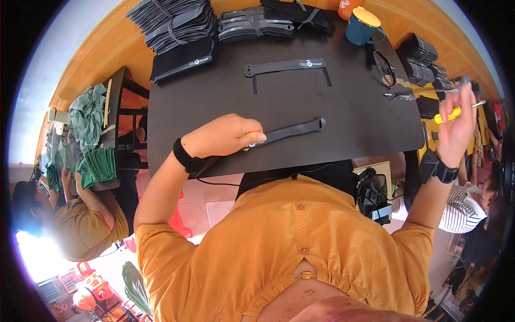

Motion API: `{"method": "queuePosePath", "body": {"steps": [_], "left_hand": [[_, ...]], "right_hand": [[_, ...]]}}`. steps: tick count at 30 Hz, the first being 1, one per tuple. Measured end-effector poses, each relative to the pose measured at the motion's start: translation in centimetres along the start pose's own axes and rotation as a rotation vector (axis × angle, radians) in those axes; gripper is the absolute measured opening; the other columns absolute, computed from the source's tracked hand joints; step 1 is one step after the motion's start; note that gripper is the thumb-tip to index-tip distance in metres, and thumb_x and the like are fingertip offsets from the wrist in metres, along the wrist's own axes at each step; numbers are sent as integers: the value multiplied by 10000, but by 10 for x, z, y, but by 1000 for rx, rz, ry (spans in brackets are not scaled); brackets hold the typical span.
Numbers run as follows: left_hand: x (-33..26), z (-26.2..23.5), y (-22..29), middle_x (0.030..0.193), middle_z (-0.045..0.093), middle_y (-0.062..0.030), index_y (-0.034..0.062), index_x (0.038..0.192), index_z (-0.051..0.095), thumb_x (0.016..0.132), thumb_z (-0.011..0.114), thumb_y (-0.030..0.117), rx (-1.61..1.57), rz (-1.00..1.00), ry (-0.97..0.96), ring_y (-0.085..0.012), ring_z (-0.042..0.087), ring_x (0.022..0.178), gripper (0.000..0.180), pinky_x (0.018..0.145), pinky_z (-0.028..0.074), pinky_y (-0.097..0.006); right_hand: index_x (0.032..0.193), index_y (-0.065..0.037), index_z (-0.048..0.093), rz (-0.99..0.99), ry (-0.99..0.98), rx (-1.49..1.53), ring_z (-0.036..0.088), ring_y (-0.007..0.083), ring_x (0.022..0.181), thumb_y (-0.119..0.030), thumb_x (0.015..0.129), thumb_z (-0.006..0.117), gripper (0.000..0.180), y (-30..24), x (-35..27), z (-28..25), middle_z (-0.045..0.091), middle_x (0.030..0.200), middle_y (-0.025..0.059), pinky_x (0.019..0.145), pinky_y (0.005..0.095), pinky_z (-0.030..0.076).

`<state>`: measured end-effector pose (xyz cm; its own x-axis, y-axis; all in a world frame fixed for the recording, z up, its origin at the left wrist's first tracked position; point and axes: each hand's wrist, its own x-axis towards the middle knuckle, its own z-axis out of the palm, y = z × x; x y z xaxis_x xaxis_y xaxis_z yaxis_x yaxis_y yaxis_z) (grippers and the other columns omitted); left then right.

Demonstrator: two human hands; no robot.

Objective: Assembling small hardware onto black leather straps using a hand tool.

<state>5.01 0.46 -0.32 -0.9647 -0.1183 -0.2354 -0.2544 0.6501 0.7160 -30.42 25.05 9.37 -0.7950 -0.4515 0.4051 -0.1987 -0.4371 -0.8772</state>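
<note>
At far left, beyond the counter's (343, 134) edge, another person handles folded green cloths (97, 167). The left hand (225, 135) is closed on one end of a long black strap (292, 130), pinning it near the counter's front edge; the strap runs rightward across bare dark surface. A second strap (285, 66) lies farther back, with stacked black pieces (177, 24) along the rear edge. The right hand (458, 126), raised past the right edge, grips a yellow-handled tool (450, 114).

left hand (228, 137) fisted, right hand (458, 126) raised
</note>
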Motion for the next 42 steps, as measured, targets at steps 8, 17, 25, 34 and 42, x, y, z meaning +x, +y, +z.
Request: {"method": "queuePosePath", "body": {"steps": [8,17,25,34,42], "left_hand": [[3,-5,-5,928,633,-127,36,977,666,891,668,290,294,127,226,-313,608,851,267,723,496,-386],[14,-15,28,1142,611,-64,29,1330,525,846,746,232,-242,337,644,-155,569,1002,570,797,483,-294],[5,-28,19,786,664,-26,18,1112,605,998,549,180,-668,-113,354,-72,637,686,205,537,449,-194],[28,-43,-20,752,671,-28,34,967,619,955,631,234,-629,-457,372,-72,624,584,201,439,402,-189],[50,-51,-42,658,633,-37,-16,862,643,888,689,243,-461,-416,466,-91,558,508,265,482,430,-237]], "right_hand": [[1089,-42,622,25,-320,-40,417,19,461,-221,990,597,206,16,-32,83,569,684,-11,395,163,293],[1107,-29,609,154,-539,-54,434,25,456,-201,994,586,207,35,-46,158,652,769,47,402,166,298],[936,-43,626,354,-610,25,430,30,424,-157,917,657,119,65,-19,133,671,730,57,384,171,281],[859,-49,618,724,-760,-529,428,24,430,-200,915,661,167,113,-8,101,652,687,33,387,189,288],[834,-70,619,697,-730,-638,434,22,448,-226,901,685,182,138,3,99,606,663,-7,401,189,299]]}}
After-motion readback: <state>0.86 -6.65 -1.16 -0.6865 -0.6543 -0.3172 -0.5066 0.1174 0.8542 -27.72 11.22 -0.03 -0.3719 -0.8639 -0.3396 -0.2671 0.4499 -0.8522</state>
